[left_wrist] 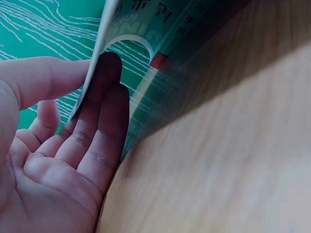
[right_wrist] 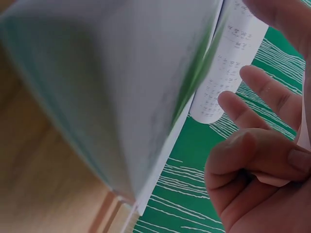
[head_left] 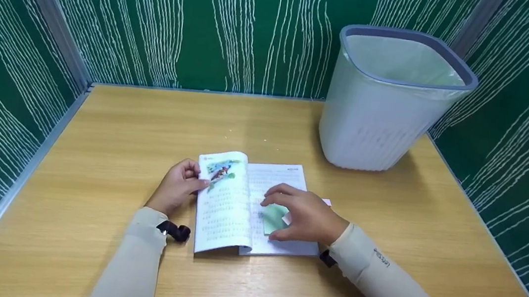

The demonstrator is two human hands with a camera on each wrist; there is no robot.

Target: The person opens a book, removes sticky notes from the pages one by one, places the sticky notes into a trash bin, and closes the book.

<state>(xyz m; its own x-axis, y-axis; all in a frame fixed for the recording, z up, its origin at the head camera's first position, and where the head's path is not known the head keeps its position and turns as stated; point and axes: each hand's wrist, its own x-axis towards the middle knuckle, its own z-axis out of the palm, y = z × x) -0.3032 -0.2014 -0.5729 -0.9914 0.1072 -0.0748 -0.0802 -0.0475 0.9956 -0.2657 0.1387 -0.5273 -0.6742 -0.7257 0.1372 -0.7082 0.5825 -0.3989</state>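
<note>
An open booklet (head_left: pixel 222 213) lies on the table, its left side raised and bowed. My left hand (head_left: pixel 178 186) grips that left edge, thumb on the printed page and fingers behind the cover, as the left wrist view shows. On the right page is a square green paper note (head_left: pixel 274 218). Over it hovers my right hand (head_left: pixel 309 216), thumb and forefinger spread around the note, apparently not pinching it. In the right wrist view, the lower fingers curl around a pale paper slip (right_wrist: pixel 273 180); a pinkish-white corner (head_left: pixel 327 202) shows beyond the hand in the head view.
A white bin (head_left: pixel 373 116) with a grey rim and a clear liner stands at the table's back right. Green panels (head_left: pixel 287 36) with white wavy lines enclose the wooden table (head_left: pixel 148 120) at the back and sides. Small specks lie behind the booklet.
</note>
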